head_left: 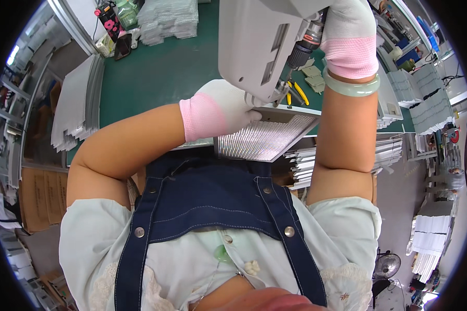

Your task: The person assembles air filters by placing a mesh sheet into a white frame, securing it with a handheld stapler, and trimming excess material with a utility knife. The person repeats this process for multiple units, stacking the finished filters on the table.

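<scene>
My left hand, in a white glove with a pink cuff, is closed on the upper edge of a framed panel. The panel has a shiny, finely textured face and tilts over the near edge of the green table. Above this hand stands a grey machine housing, which hides part of the fingers. On its right side is a black tool chuck. My right hand, gloved alike, is raised beside the chuck at the upper edge. Its fingers are mostly out of sight.
Yellow-handled pliers and small pale plates lie beyond the panel. Stacked white sheets stand at the left, clear plastic packs at the back. A phone lies near a flowered bottle. More panels sit below the table edge.
</scene>
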The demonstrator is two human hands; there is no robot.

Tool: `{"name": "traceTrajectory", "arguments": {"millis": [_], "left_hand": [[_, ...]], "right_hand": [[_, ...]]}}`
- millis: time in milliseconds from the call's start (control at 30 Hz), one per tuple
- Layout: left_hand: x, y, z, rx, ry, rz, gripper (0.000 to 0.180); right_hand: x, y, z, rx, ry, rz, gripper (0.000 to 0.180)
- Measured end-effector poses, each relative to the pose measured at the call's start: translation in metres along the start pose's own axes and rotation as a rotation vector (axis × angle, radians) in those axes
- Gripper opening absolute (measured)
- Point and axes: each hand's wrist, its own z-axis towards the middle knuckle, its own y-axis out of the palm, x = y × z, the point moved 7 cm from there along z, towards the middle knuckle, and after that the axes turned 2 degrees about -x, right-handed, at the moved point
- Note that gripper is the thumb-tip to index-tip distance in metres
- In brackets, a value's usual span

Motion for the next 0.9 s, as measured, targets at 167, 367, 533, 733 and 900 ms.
{"name": "traceTrajectory", "arguments": {"millis": [167,367,533,733,900], "left_hand": [[-0.005,0.015,0.007,-0.188,-0.031,0.003,0.045],[-0.003,0.007,0.004,-0.131,0.028,-0.06,0.053],[-0.001,0.009,0.014,-0.19,-0.056,-0.06,0.049],[-0.016,0.014,0.01,-0.395,-0.248,0.036,0.039],[0.01,-0.018,0.001,-0.375,-0.119,-0.102,0.028]], "right_hand": [[-0.002,-0.014,-0.01,0.057,0.062,0.027,0.024],[0.004,-0.017,-0.01,0.034,0.145,-0.001,0.021],[-0.005,-0.03,-0.019,0.208,0.112,-0.036,0.018],[-0.029,-0.022,-0.023,0.381,-0.079,-0.521,0.025],[-0.047,-0.028,0.002,0.298,0.043,-0.306,0.029]]}}
